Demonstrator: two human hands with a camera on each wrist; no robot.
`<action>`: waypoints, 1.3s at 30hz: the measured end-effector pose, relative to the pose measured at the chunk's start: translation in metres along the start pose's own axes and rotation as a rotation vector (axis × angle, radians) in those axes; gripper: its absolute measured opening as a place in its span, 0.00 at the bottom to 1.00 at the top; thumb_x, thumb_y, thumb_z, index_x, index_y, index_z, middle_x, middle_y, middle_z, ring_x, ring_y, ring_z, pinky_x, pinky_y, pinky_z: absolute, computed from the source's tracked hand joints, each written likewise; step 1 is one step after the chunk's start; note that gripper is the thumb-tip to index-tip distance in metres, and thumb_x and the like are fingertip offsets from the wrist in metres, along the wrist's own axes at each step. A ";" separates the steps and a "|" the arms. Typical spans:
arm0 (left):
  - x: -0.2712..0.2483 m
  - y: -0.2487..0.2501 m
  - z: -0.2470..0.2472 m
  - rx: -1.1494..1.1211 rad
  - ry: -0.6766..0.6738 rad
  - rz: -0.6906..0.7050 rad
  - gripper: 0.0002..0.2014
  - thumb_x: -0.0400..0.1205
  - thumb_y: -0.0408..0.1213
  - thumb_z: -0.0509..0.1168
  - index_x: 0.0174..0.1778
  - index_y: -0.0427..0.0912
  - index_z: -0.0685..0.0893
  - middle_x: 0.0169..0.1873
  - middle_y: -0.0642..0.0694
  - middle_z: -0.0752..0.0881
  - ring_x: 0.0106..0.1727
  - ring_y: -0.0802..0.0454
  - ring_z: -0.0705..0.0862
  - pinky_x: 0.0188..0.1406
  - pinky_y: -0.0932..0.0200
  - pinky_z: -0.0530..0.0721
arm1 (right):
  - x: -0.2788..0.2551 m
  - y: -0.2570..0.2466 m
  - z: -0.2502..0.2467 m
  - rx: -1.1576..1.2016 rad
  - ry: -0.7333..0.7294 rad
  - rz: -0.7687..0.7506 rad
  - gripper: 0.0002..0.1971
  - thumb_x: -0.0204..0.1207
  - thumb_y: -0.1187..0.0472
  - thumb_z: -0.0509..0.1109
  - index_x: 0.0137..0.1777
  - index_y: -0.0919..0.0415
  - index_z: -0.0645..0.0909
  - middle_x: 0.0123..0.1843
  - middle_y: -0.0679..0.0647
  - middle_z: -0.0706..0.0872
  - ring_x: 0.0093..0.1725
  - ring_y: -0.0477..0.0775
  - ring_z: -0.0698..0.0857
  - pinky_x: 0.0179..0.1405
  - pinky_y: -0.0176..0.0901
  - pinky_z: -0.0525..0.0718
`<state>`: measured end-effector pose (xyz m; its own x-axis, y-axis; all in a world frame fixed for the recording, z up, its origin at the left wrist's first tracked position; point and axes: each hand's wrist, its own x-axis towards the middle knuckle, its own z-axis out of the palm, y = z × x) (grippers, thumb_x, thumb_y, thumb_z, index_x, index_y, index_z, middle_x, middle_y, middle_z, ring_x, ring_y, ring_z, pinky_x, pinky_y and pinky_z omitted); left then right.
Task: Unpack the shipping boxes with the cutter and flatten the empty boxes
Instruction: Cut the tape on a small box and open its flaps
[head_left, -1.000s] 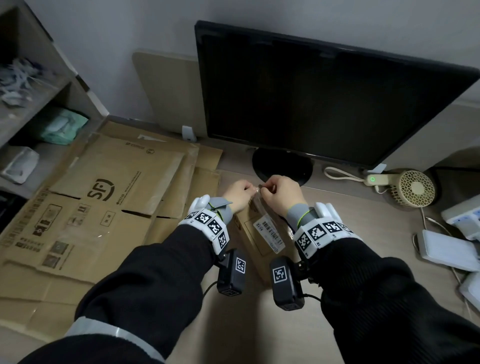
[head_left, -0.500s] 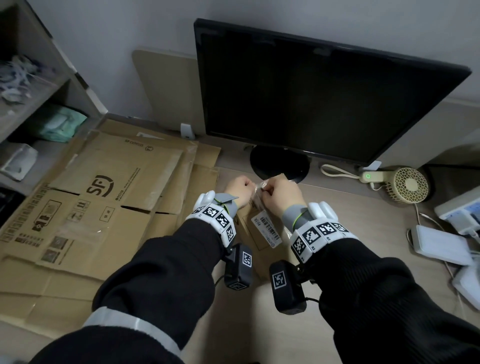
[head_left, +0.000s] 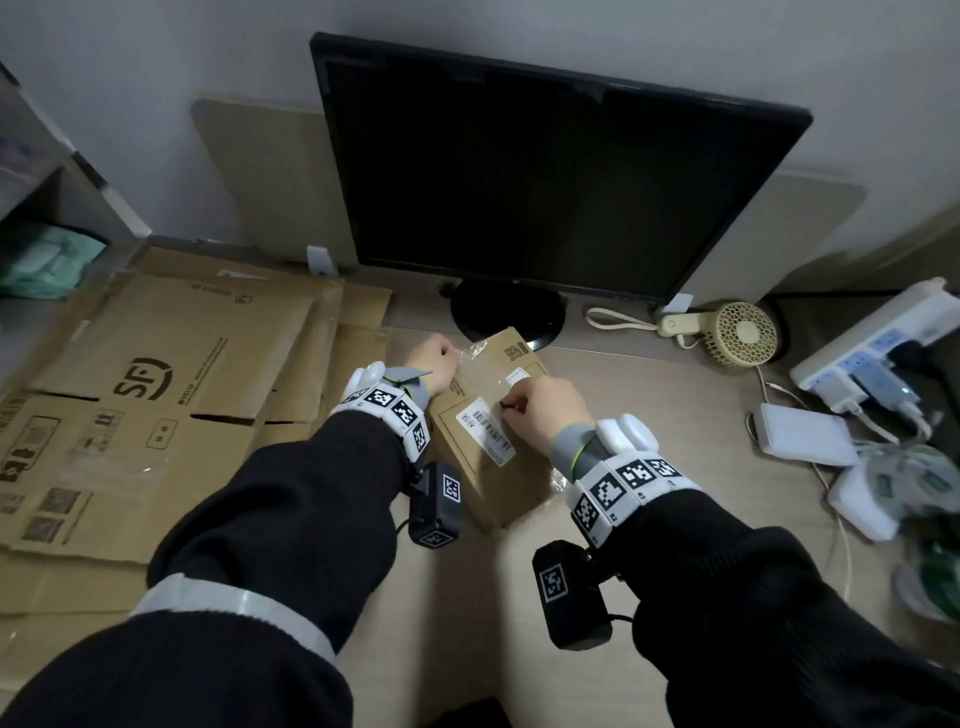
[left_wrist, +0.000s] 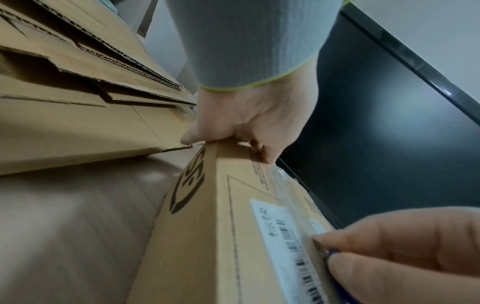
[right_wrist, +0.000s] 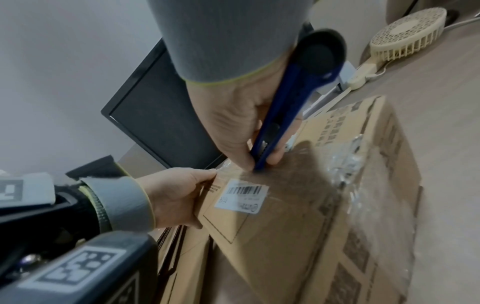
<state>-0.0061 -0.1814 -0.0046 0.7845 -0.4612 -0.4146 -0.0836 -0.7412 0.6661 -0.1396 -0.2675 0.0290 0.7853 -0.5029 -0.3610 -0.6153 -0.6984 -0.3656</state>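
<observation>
Desk (head_left: 649, 395): left hand (head_left: 434, 364) grips box (head_left: 498, 488); right wrist view alone shows right hand (right_wrist: 233, 123) gripping cutter (right_wrist: 291, 98).

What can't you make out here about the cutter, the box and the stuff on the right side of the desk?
- Cutter blade: hidden by the right hand's fingertips in the right wrist view; in the head view the hand covers nearly the whole tool.
- Box contents: sealed, not visible in any view.
- Shipping label text: too small and blurred.
- White items at the head view's right edge: motion-blurred, cut off.
</observation>
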 end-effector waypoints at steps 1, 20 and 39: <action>0.000 -0.001 -0.002 0.003 0.010 -0.003 0.07 0.88 0.39 0.54 0.49 0.41 0.73 0.31 0.49 0.73 0.28 0.53 0.70 0.24 0.58 0.64 | -0.001 0.000 0.001 0.002 -0.003 -0.003 0.11 0.77 0.58 0.66 0.56 0.51 0.88 0.58 0.52 0.88 0.58 0.58 0.84 0.54 0.40 0.80; -0.047 0.010 0.045 0.312 0.023 -0.105 0.50 0.72 0.54 0.70 0.84 0.55 0.46 0.83 0.43 0.34 0.81 0.31 0.31 0.78 0.33 0.42 | -0.033 0.023 -0.003 -0.021 -0.116 -0.031 0.05 0.77 0.62 0.63 0.48 0.53 0.78 0.54 0.55 0.85 0.56 0.60 0.82 0.43 0.39 0.71; -0.058 0.033 0.058 0.395 0.103 -0.238 0.48 0.74 0.58 0.67 0.83 0.61 0.42 0.79 0.31 0.29 0.78 0.21 0.33 0.75 0.25 0.43 | -0.075 0.069 -0.033 0.079 -0.248 0.007 0.05 0.74 0.63 0.68 0.49 0.59 0.83 0.34 0.52 0.83 0.26 0.50 0.80 0.15 0.29 0.71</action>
<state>-0.0894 -0.2073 0.0054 0.8654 -0.2202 -0.4501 -0.1058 -0.9584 0.2652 -0.2392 -0.2946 0.0591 0.7465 -0.3606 -0.5592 -0.6316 -0.6484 -0.4251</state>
